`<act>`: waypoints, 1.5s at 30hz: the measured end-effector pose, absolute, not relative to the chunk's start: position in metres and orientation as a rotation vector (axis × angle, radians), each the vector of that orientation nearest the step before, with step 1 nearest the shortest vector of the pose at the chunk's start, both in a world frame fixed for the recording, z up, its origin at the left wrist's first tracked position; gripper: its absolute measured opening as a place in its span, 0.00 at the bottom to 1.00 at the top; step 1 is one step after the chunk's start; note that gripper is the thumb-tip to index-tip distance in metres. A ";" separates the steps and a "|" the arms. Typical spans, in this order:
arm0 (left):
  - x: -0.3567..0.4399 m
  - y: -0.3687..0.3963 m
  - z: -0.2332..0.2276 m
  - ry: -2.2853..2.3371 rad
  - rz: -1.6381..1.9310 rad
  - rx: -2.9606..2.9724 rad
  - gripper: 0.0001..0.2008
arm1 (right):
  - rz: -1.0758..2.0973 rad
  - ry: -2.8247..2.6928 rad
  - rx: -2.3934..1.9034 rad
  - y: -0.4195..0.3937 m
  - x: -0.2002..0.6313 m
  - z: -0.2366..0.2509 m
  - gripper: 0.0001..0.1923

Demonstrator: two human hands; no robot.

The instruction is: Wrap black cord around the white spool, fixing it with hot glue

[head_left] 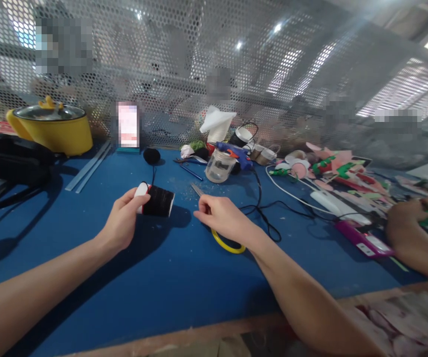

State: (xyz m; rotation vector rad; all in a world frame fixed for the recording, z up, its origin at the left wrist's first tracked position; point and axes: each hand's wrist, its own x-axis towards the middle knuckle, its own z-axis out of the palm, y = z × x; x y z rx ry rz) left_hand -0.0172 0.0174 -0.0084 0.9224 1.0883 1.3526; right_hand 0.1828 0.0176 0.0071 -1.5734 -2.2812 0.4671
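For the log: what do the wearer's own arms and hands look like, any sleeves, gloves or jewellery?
Both forearms are bare to the frame edge, no sleeves showing. The left hand and right hand wear no gloves; no rings, watch or bracelets are visible. Fingernails look short and unpainted.

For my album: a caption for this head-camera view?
Left hand grips a black thread spool; right hand rests by scissors on the blue table.

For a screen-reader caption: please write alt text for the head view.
A person's left hand holds a spool of black thread above a blue table, while the right hand rests by a yellow ring. Craft clutter and a yellow pot sit behind.
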 end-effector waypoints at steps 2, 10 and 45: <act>-0.015 0.012 -0.009 1.087 1.311 0.965 0.07 | 0.617 -2.158 -1.502 0.018 0.181 0.006 0.07; -0.009 -0.006 -0.014 1.032 1.040 1.275 0.06 | 0.729 -1.941 -1.455 0.022 0.182 0.013 0.10; -0.004 -0.023 -0.006 0.687 0.678 1.869 0.08 | 1.586 -1.418 -1.020 0.049 0.132 -0.006 0.20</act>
